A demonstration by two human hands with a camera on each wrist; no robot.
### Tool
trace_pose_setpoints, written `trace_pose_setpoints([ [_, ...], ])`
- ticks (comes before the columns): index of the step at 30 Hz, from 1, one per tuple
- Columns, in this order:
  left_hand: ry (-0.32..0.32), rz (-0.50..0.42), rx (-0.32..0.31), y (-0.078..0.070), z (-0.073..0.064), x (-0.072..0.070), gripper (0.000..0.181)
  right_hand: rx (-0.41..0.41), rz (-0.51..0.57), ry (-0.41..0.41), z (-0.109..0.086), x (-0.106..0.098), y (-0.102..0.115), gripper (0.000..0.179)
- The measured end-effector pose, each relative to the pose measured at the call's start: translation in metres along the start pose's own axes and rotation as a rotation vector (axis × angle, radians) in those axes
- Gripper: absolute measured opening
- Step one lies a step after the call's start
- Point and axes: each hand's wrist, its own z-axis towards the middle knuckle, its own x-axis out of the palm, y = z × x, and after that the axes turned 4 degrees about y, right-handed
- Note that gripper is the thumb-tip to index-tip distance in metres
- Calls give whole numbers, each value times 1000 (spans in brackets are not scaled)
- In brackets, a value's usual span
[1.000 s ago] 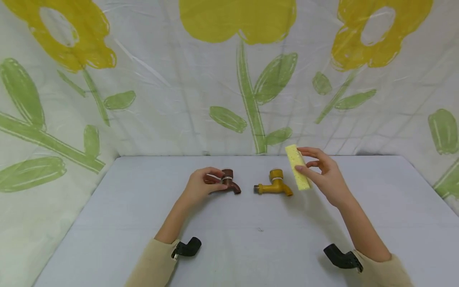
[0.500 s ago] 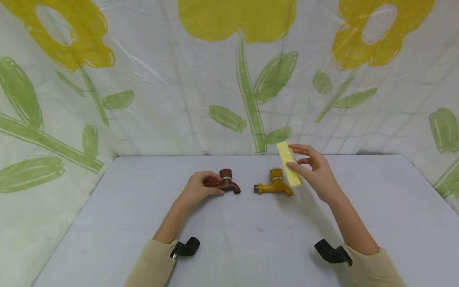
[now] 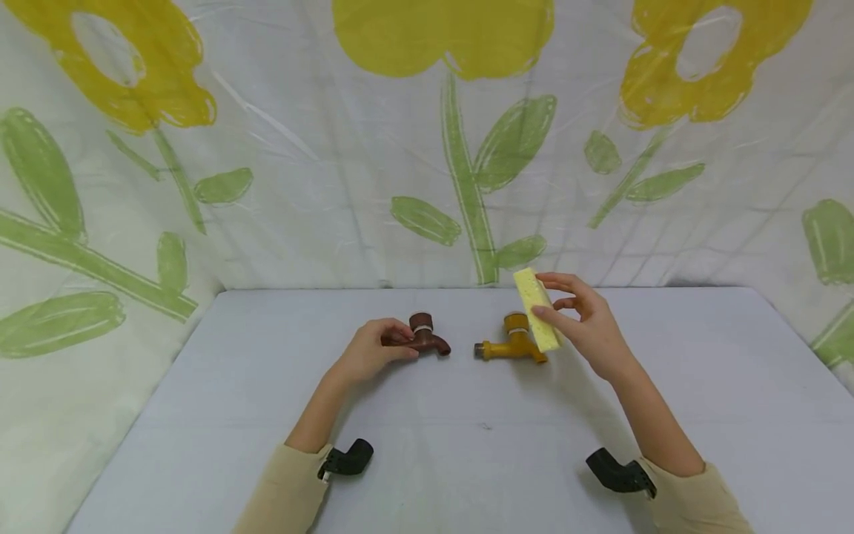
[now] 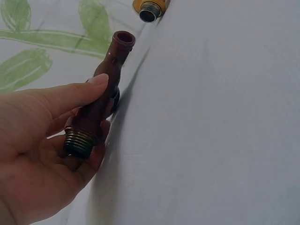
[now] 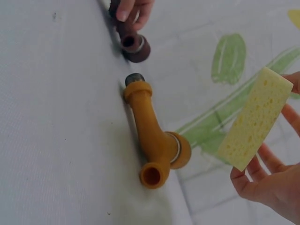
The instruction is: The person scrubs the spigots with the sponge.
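My left hand point(image 3: 373, 352) grips a dark brown faucet point(image 3: 427, 340) by its body, thumb on one side and fingers on the other. In the left wrist view the brown faucet point(image 4: 101, 101) shows its threaded end near my palm and its spout pointing away. A pale yellow sponge point(image 3: 537, 311) is pinched between the thumb and fingers of my right hand point(image 3: 590, 326), raised above the table. Just left of the sponge lies a yellow faucet point(image 3: 507, 350), partly covered by it in the head view. The right wrist view shows the sponge point(image 5: 258, 119) apart from the yellow faucet point(image 5: 152, 126).
The white table point(image 3: 427, 445) ends at the back against a cloth point(image 3: 300, 222) printed with yellow flowers and green leaves. Black curved pieces point(image 3: 350, 457) are fixed at both sleeve cuffs.
My right hand has moved left with the sponge, to the yellow faucet's right part. The left hand has shifted slightly along the brown faucet, thumb lower, and the faucet's spout has tipped up a little.
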Motion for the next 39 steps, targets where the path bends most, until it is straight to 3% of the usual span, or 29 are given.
trace_pose_setpoints([
  [7,31,-159,-51,-3,2,2,27,4,-9,-1,-2,-3,-1,46],
  [13,46,-408,-109,-1,2,2,31,4,-1,-5,-1,-4,0,45],
  [19,173,-602,-130,3,1,-5,38,11,11,-6,-1,-5,1,46],
  [26,263,-684,-111,5,-2,-9,43,18,6,-3,-1,-5,2,47],
  [34,204,-756,-135,1,-2,-7,43,18,11,0,-2,-5,5,45],
  [39,179,-772,-105,-4,-2,-5,43,14,18,-3,-3,-4,5,45],
])
